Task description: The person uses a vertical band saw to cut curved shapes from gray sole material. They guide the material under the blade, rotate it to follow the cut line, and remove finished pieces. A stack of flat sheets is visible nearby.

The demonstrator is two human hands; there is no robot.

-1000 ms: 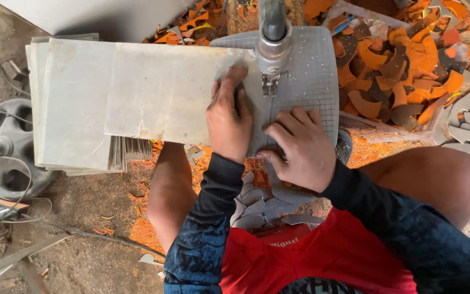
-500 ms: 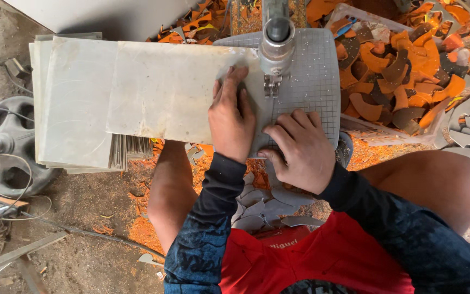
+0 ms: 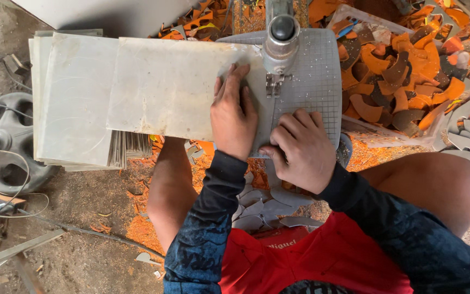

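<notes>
Orange offcut pile [image 3: 398,76], grey wheel [image 3: 6,147]
</notes>
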